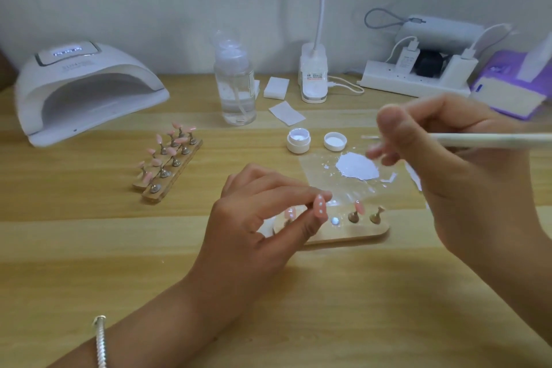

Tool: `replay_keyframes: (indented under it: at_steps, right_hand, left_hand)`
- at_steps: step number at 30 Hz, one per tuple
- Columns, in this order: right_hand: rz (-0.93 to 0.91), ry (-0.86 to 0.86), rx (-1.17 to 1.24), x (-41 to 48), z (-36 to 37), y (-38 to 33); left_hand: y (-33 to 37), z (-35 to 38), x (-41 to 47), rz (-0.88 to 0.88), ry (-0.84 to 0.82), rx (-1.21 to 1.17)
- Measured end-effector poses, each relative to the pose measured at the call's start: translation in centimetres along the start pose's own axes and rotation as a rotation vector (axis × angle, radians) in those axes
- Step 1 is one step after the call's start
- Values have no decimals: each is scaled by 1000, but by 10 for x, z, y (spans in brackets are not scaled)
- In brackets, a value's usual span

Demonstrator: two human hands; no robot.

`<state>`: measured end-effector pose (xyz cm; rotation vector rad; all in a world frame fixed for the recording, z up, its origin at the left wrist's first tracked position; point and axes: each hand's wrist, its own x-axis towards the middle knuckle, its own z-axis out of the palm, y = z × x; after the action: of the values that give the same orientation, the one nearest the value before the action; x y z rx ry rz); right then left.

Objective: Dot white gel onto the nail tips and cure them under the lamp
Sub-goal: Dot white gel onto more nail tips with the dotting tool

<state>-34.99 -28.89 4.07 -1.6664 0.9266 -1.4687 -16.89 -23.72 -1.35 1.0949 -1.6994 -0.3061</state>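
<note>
Dotting stage at a wooden table [89,233]. The left hand [257,212] is pinching a single pink nail tip [320,205] between thumb and fingertips, holding it just above the near wooden holder [358,233] around the table's middle. The tip is showing three white dots along its length. Whether its metal stand is attached cannot quite be told, since the fingers are hiding the underside. The right hand [454,164] is curling round a slim white dotting tool [490,139], gripping it pen-fashion. The tool's blurred working end is pointing left above the puddle of white gel [357,166], which is lying on a clear film [343,188] just behind the holder. The open gel pot [298,142] and its lid [335,141] are standing side by side just beyond the film. Two further holders of pink tips [170,164] are sitting left of centre, and the curing lamp [86,89] is occupying the far left corner, its mouth opening toward them. Handling note: the tip is probably weighing almost nothing and flexing under pressure, and the uncured dots are likely smearing at any touch. It is therefore best being held by its side edges or from beneath, never across the face.
</note>
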Motion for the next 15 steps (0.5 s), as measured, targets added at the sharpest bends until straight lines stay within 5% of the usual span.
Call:
replay_keyframes:
  at_steps: [10,15]
  right_hand:
    - [26,61,-133,-5,3,-2]
    - [99,40,68,-2,1,0]
  left_hand:
    - [1,0,1,-50,44,-8]
    - [-1,-1,0,-35,35,4]
